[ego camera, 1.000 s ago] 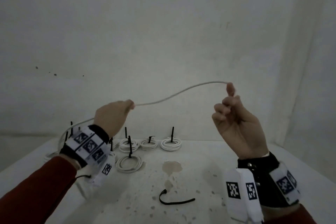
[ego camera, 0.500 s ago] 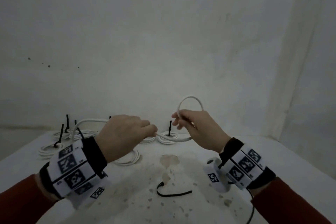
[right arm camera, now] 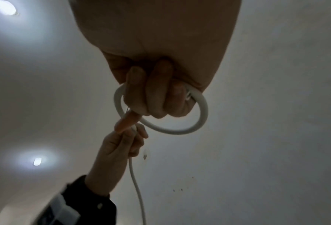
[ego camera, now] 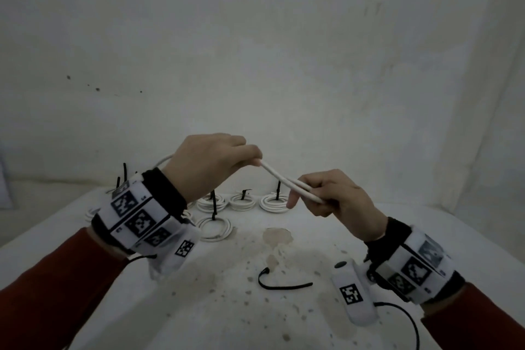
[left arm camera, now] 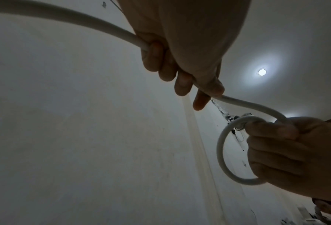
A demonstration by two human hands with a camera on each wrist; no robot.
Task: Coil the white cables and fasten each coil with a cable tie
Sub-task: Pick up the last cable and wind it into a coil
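A white cable [ego camera: 279, 179] stretches between my two hands above the table. My left hand [ego camera: 210, 162] pinches it between thumb and fingers, and the rest trails back over my left wrist. My right hand [ego camera: 332, 196] grips a small loop of the same cable [right arm camera: 180, 129], with its fingers curled through the ring. The loop [left arm camera: 221, 152] also shows in the left wrist view, and so does the cable's long tail [left arm camera: 64, 16]. A loose black cable tie [ego camera: 284, 285] lies on the table in front of me.
Several white coils [ego camera: 214, 229], each bound with a black tie, lie on the white stained table [ego camera: 312, 318] behind my hands. More coils sit at the far left [ego camera: 93, 212]. A black wire [ego camera: 409, 321] runs from my right wrist unit. Pale walls close the back and right.
The cable hung in a wide arc between raised hands a second ago. My right hand has since formed a small loop, and both hands have come together and lower.
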